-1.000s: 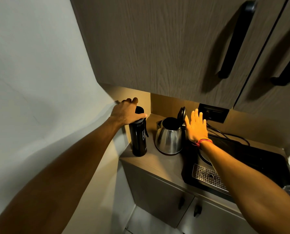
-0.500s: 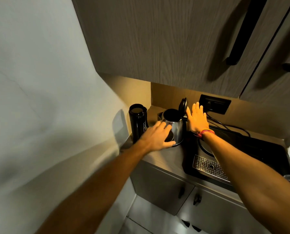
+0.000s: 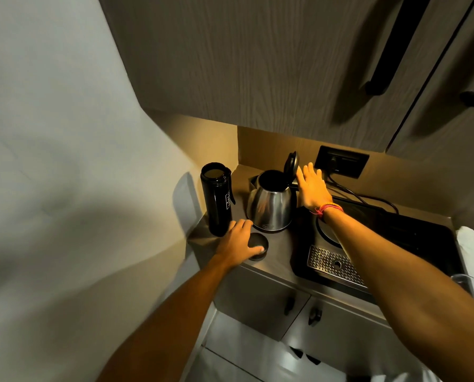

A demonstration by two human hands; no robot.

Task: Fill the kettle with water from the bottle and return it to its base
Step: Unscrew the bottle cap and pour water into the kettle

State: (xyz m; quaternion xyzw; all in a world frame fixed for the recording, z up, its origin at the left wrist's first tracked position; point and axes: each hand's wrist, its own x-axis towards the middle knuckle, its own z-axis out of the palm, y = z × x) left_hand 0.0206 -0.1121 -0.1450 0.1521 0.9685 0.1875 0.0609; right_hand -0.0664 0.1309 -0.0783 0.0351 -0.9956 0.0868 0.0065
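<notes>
Two hands are over the bench (image 3: 278,250), and the next move is judged to turn on the left one. The left hand (image 3: 237,244) is laid on the cap (image 3: 258,250), which lies flat on the bench under the fingers (image 3: 255,248); they are curled loosely over it, and whether it is gripped or merely touched cannot be told. The bottle (image 3: 216,198) stands uncapped and upright just beyond and slightly left of those fingers, its long axis vertical, close but apart from them. The kettle (image 3: 271,206) stands just beyond and to their right, lid (image 3: 291,164) raised, mouth open upward. The right hand (image 3: 313,188) is held flat and spread beside the lid, gripping nothing. The left hand is much nearer the bottle, so it is judged that the bottle would be taken around its body by that hand and tipped rightward over the kettle's mouth.
</notes>
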